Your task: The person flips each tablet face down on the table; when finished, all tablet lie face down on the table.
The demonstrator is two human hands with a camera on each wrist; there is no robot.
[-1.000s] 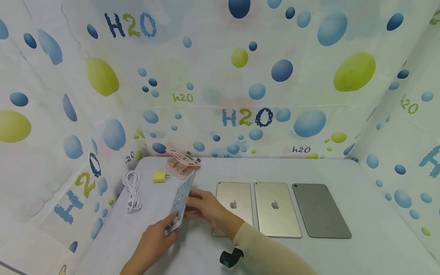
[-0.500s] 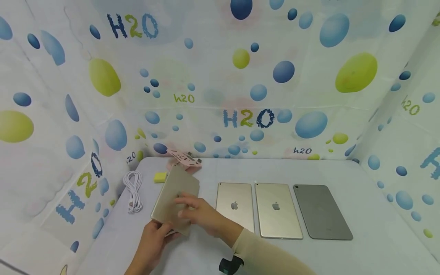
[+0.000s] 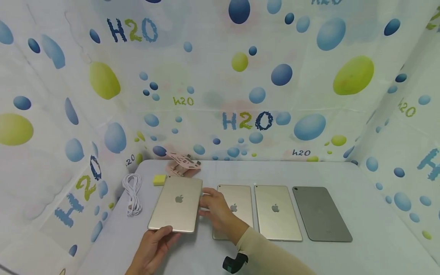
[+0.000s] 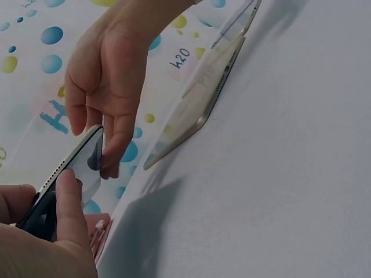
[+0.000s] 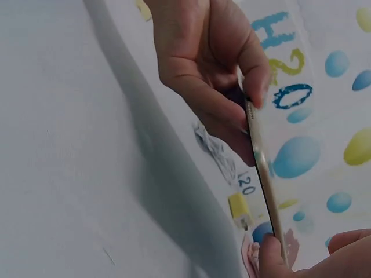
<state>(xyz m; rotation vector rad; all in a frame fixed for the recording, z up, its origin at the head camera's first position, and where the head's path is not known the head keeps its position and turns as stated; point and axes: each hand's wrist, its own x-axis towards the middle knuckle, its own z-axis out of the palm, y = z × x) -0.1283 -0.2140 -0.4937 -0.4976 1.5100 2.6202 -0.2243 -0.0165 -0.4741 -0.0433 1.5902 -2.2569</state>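
A gold tablet (image 3: 172, 212) is held tilted above the left part of the table, its back with the apple logo facing up. My left hand (image 3: 152, 246) grips its near edge, thumb on the back and fingers underneath. My right hand (image 3: 221, 214) holds its right edge between thumb and fingers. The left wrist view shows the tablet's glossy screen side (image 4: 90, 159) from below. To the right, two more gold tablets, the nearer one (image 3: 238, 196) partly behind my right hand and the other (image 3: 276, 221), lie back up beside a grey tablet (image 3: 323, 214).
A coiled white cable (image 3: 132, 194) lies at the table's left. Behind the held tablet are a yellow charger plug (image 3: 159, 180) and a pink folding stand (image 3: 183, 162). Printed cloth walls (image 3: 213, 76) enclose the table on the back and sides.
The held tablet has turned from screen showing, nearly on edge, to back up and flatter. My right hand has moved from its back to its right edge; my left hand keeps its grip.
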